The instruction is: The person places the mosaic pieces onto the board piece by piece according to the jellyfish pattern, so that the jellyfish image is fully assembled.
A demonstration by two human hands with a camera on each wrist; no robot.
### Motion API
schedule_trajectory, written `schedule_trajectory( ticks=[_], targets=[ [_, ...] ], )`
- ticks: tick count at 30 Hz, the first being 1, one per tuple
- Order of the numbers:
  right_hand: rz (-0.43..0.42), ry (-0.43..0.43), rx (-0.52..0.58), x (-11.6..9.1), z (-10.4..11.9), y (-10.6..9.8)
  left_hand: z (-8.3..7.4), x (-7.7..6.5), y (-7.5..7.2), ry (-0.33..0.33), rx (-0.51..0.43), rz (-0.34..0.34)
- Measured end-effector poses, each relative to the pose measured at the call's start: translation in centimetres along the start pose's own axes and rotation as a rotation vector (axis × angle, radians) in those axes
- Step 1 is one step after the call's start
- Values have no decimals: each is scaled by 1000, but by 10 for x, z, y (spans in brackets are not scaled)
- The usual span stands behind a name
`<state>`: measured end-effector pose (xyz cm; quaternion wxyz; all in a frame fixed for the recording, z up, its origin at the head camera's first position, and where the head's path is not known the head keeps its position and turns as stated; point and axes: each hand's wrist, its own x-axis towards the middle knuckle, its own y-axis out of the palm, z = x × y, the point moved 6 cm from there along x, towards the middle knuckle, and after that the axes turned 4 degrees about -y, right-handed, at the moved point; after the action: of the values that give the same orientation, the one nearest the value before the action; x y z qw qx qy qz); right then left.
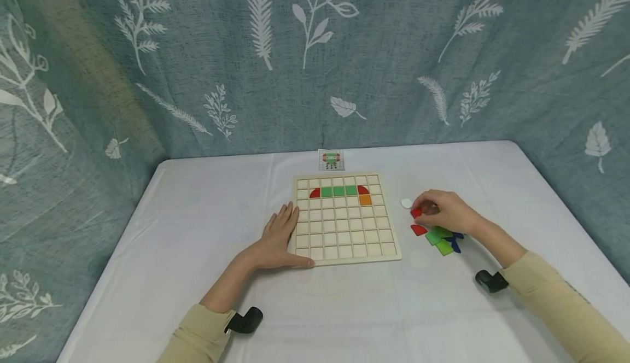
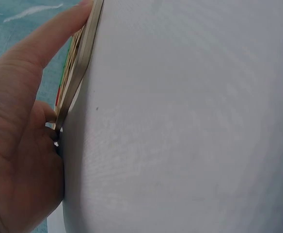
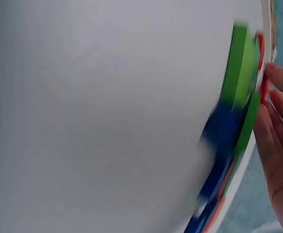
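A pale wooden grid board lies on the table. Along its upper rows sit green squares, a red rounded piece at each end, and an orange square below the right one. My left hand, fingers spread and straight, rests against the board's left edge, the thumb at its lower corner. To the right of the board, my right hand pinches a small red piece between thumb and fingers. Just below it lie another red piece, green pieces and dark blue pieces, partly under the hand.
A small printed picture card lies behind the board. One white round piece is beside the right fingertips. White cloth covers the table, and a blue-green leaf-patterned curtain hangs behind.
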<state>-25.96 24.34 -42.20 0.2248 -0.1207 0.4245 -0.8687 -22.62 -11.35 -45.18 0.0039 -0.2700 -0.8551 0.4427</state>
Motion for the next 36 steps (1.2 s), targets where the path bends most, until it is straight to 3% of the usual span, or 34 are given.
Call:
schedule_trajectory(
  ticks=[3, 6, 10, 14, 27, 31, 36],
  targets=[
    [-45, 33, 31, 10, 10, 8, 1, -1, 0, -3, -5, 3],
    [-64, 0, 49, 26, 27, 20, 1, -1, 0, -4, -6, 0],
    [-48, -62, 58, 48, 47, 35, -1, 0, 1, 2, -17, 7],
    [-32, -73, 66, 56, 54, 43, -2, 2, 4, 13, -14, 15],
    [-49, -192, 100, 53, 56, 45, -2, 0, 3, 1, 2, 8],
    [-46, -176, 122, 46, 49, 37, 0, 0, 3, -1, 2, 6],
    [-105, -54, 67, 23, 29, 1, 3, 0, 2, -12, 7, 3]
  ],
)
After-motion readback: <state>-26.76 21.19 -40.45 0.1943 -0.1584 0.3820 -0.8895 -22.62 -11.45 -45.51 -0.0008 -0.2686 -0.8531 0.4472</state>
